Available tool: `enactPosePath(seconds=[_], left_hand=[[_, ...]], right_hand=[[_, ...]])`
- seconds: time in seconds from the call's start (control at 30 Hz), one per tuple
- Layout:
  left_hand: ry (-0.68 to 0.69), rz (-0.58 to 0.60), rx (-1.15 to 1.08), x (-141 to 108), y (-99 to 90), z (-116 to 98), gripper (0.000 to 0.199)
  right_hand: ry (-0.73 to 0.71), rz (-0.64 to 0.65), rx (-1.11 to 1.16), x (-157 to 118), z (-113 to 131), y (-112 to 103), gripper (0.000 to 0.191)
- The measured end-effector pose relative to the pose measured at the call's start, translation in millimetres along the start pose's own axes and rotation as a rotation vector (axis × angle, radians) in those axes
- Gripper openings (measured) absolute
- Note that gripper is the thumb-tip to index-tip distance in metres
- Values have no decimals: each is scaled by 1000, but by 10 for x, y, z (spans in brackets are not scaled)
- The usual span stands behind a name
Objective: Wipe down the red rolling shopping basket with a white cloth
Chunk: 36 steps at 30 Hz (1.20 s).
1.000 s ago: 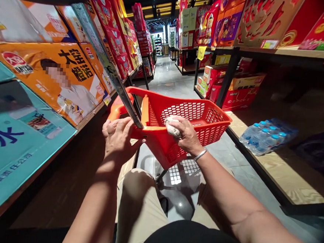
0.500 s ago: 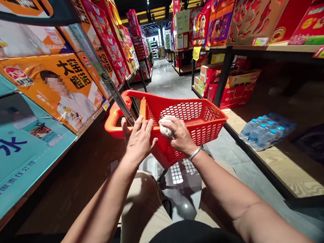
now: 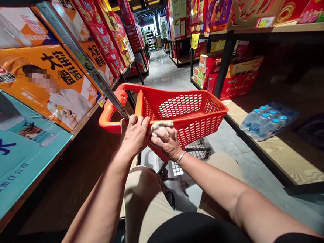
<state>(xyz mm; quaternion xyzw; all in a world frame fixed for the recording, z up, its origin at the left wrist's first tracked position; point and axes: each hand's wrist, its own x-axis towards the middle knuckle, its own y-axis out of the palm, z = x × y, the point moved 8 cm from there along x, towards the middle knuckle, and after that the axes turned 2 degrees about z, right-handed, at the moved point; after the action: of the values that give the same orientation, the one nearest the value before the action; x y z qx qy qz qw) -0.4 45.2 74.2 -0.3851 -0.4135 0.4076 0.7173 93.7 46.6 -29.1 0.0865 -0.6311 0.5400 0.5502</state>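
Knees: the person's legs in beige trousers are bent under the forearms, nearest the camera.
Left hand: the left hand curls over the near rim of the red shopping basket, fingers closed on the plastic edge just right of the orange handle.
Right hand: the right hand, with a silver bangle at the wrist, is clenched around a pale crumpled cloth and presses it on the same near rim, touching the left hand.
Basket: it sits tilted on a wheeled frame, its mesh walls facing the aisle.
Floor: grey glossy tiles run under the cart.
Left shelving: a teal carton and an orange carton stand close by the left arm, with red boxes further along.
Right shelving: a shrink-wrapped pack of water bottles lies on a low wooden shelf; red cartons stand beyond it.
Far end: the aisle runs on to more lit shelves.
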Motion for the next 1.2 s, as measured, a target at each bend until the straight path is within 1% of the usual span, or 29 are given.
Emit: enactPosePath(seconds=[0.07, 0.1, 0.17, 0.23, 0.27, 0.3, 0.4, 0.43, 0.47, 0.5, 0.53, 0.57, 0.6, 0.67, 0.7, 0.73, 0.8, 0.83, 0.87, 0.9, 1.0, 1.07, 1.1, 1.13, 1.2], left_hand=[[-4, 5, -10, -14, -13, 20, 52], [-3, 12, -16, -21, -14, 30, 54], [-4, 17, -33, -31, -14, 53, 59], [-10, 14, -55, -40, -6, 82, 64], [-12, 11, -71, -44, 0, 96, 66], [-9, 7, -94, -48, 4, 109, 68], [25, -15, -181, -60, -10, 131, 63], [40, -24, -212, -64, -24, 137, 61], [53, -31, -241, -67, -39, 144, 60], [60, -36, -270, -70, -54, 154, 59], [61, -43, -298, -72, -68, 166, 59], [55, -54, -323, -75, -82, 180, 58], [48, -65, -342, -79, -94, 191, 56], [36, -84, -357, -89, -107, 201, 52], [32, -91, -352, -94, -108, 199, 51], [31, -94, -343, -98, -105, 194, 50], [28, -93, -316, -103, -86, 187, 50], [25, -93, -302, -103, -74, 186, 50], [25, -93, -288, -103, -61, 184, 49], [25, -94, -274, -103, -47, 178, 49], [21, -112, -234, -119, -12, 124, 50], [-28, -148, -220, -149, -12, 68, 50], [-73, -173, -220, -171, -20, 41, 51], [-124, -200, -221, -195, -31, 11, 51], [-208, -237, -222, -239, -52, -60, 53]], right_hand=[[-28, 123, -26, -233, 23, 282, 22], [-41, 177, -38, -342, 26, 378, 19], [-62, 257, -64, -487, 35, 461, 15], [-89, 300, -77, -494, 76, 416, 13], [-101, 295, -76, -442, 105, 349, 13], [-112, 264, -70, -357, 138, 255, 14], [-100, 54, -30, -27, 198, -71, 22], [-90, -7, -18, 59, 205, -131, 24], [-85, -32, -11, 115, 212, -135, 26], [-92, -10, -6, 133, 225, -75, 25], [-104, 60, -5, 106, 239, 45, 23], [-125, 176, -9, 25, 258, 215, 22], [-150, 316, -15, -114, 278, 408, 23], [-182, 571, -33, -502, 298, 747, 24], [-184, 655, -45, -698, 297, 859, 22], [-175, 711, -58, -866, 288, 932, 19], [-139, 747, -78, -1065, 260, 962, 14], [-122, 737, -84, -1084, 243, 926, 14], [-106, 696, -83, -1042, 224, 851, 15], [-87, 619, -78, -944, 196, 735, 17], [-29, 271, -45, -507, 48, 239, 25], [14, 87, -39, -292, -103, -33, 30], [28, 39, -40, -238, -175, -105, 31], [34, 25, -46, -223, -238, -128, 31], [19, 76, -65, -307, -305, -42, 28]])
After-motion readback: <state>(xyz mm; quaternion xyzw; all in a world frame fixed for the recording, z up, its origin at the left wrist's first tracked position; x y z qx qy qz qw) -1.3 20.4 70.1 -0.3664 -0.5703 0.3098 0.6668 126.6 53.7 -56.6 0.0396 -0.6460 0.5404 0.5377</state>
